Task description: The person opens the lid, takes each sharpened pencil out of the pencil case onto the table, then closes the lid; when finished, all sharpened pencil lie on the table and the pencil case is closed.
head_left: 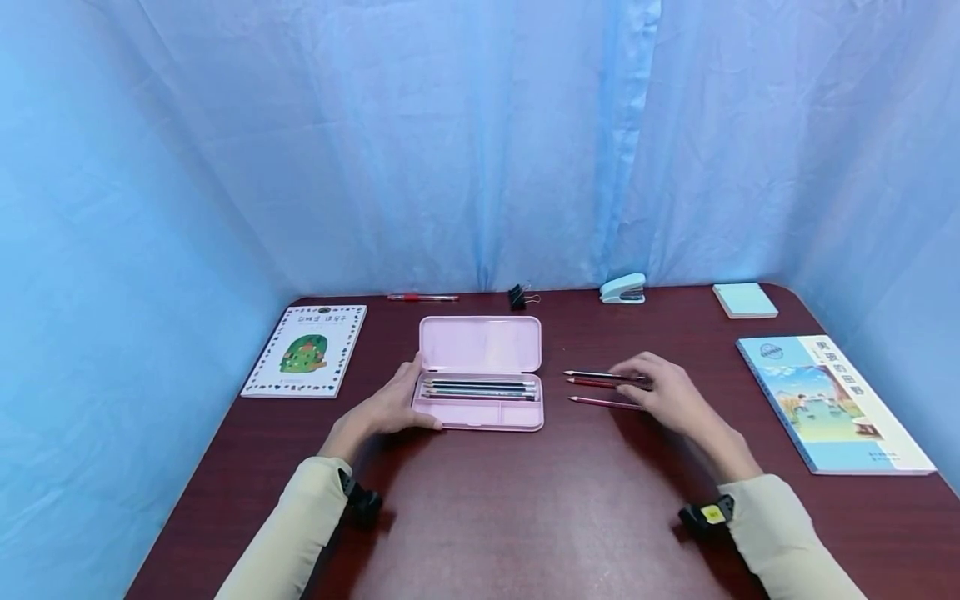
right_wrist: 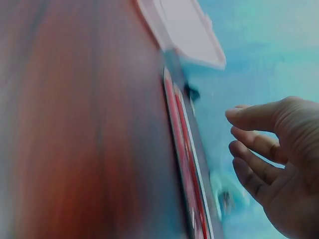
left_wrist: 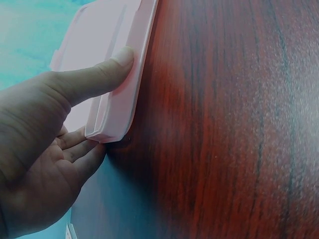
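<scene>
A pink pencil case (head_left: 461, 412) lies with its lid (head_left: 480, 343) raised toward the back, and several pencils (head_left: 480, 390) rest side by side in its long rear compartment. At its left end my left hand (head_left: 388, 407) holds the case, thumb along the front wall, fingers by the left side. To the right of the case lie a black pencil (head_left: 588, 373), a dark red pencil (head_left: 591, 382) and a pinkish-red pencil (head_left: 606, 403). My right hand (head_left: 663, 390) hovers over their right ends; in the right wrist view its loosely bent fingers hold nothing.
Along the back edge are a red pen (head_left: 422, 297), a black binder clip (head_left: 519, 297), a pale stapler (head_left: 622, 288) and a white notepad (head_left: 745, 301). A white book (head_left: 306, 352) lies at left, a blue-and-white book (head_left: 832, 408) at right. Curtains (head_left: 480, 150) surround the table.
</scene>
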`<act>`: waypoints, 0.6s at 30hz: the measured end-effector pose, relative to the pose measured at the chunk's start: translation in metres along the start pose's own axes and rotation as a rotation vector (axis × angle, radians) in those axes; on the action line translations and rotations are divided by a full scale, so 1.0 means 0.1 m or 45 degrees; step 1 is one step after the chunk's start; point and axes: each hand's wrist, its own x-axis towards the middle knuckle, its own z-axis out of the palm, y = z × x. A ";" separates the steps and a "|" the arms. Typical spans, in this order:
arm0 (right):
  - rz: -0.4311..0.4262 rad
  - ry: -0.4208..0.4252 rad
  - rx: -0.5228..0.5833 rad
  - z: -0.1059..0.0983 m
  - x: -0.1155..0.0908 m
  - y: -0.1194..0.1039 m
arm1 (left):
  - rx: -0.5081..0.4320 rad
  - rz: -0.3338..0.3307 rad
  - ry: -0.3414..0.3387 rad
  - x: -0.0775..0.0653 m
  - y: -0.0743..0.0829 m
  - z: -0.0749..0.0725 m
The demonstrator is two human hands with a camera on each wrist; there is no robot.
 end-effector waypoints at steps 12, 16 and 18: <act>-0.087 -0.270 0.227 0.65 0.58 -0.70 | 0.024 -0.008 0.005 0.00 0.01 -0.01; -0.127 -0.343 0.216 0.82 0.61 -0.82 | 0.019 -0.011 0.006 0.01 0.00 -0.01; -0.141 -0.365 0.183 0.88 0.61 -0.85 | 0.017 -0.009 0.009 0.00 0.00 -0.01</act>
